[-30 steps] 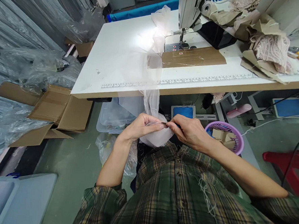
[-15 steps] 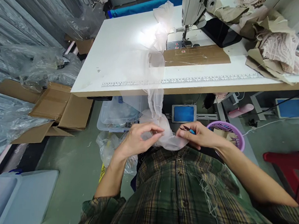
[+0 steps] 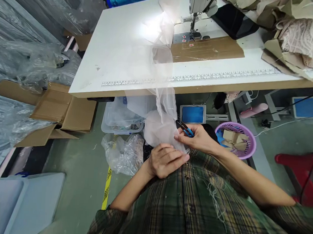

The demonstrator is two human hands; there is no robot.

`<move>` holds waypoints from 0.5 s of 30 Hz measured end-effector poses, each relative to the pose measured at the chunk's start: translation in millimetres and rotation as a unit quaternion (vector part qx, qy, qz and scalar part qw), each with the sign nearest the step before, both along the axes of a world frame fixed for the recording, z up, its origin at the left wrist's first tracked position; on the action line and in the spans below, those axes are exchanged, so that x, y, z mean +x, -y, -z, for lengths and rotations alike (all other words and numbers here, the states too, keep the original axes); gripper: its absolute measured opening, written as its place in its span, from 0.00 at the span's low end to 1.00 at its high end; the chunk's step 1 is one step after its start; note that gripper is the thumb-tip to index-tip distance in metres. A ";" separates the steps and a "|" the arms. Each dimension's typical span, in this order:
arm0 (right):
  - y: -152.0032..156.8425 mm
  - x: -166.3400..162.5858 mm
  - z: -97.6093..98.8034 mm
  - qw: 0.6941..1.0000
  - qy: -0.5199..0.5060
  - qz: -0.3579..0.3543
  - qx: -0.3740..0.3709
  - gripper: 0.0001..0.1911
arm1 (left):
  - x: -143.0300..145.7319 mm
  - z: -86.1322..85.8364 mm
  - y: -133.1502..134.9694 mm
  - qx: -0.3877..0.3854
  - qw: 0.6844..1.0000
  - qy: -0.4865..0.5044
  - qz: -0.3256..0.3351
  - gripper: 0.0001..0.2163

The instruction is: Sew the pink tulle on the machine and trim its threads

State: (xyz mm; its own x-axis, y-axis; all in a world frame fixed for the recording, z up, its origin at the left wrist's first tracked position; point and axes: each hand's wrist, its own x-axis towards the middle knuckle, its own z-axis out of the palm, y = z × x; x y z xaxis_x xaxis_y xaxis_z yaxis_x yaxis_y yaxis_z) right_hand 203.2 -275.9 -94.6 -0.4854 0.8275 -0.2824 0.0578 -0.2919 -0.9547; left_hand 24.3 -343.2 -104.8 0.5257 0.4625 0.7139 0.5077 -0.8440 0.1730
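Observation:
A sheer white fabric [image 3: 159,106] hangs from the sewing table [image 3: 118,51] down into my lap. My left hand [image 3: 167,160] lies against my plaid shirt with its fingers curled over the lower edge of the fabric. My right hand [image 3: 197,139] pinches the fabric just above and also holds small blue-handled thread snips [image 3: 186,129], blades pointing up and left. The sewing machine [image 3: 199,3] stands at the back of the table, with a brown cardboard sheet [image 3: 208,49] under its needle.
Beige and pink cloth pieces [image 3: 296,33] are piled on the table's right. Under the table are a clear plastic bin [image 3: 119,120], a plastic bag [image 3: 124,154], a purple basket [image 3: 241,138] and a blue pedal [image 3: 192,114]. Flattened cardboard boxes [image 3: 58,114] lie left, a red stool [image 3: 298,171] right.
My left hand dropped from in front of me down onto my shirt. My right hand shifted slightly left and up with the snips. The view tilted downward a little.

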 end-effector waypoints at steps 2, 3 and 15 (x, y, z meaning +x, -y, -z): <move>3.1 -0.1 0.6 1.000 0.005 0.008 0.022 0.25 | -3.9 0.9 -11.3 -0.050 0.996 0.063 -0.031 0.07; 4.1 0.4 0.5 0.999 0.008 0.005 0.041 0.24 | -6.9 0.6 -18.5 -0.090 0.989 0.103 -0.054 0.10; 8.0 -5.3 -10.6 0.973 0.044 -0.085 0.209 0.20 | -21.7 -6.0 -63.4 -0.537 0.796 0.268 0.075 0.16</move>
State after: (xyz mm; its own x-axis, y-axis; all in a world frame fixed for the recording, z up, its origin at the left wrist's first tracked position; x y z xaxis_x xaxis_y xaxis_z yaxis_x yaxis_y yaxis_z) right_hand 197.9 -283.9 -84.0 -0.6137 0.7894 0.0153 0.1585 0.1421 -0.9771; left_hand 2.6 -279.8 -98.8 0.3851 0.9186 0.0885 0.0263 -0.1067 0.9939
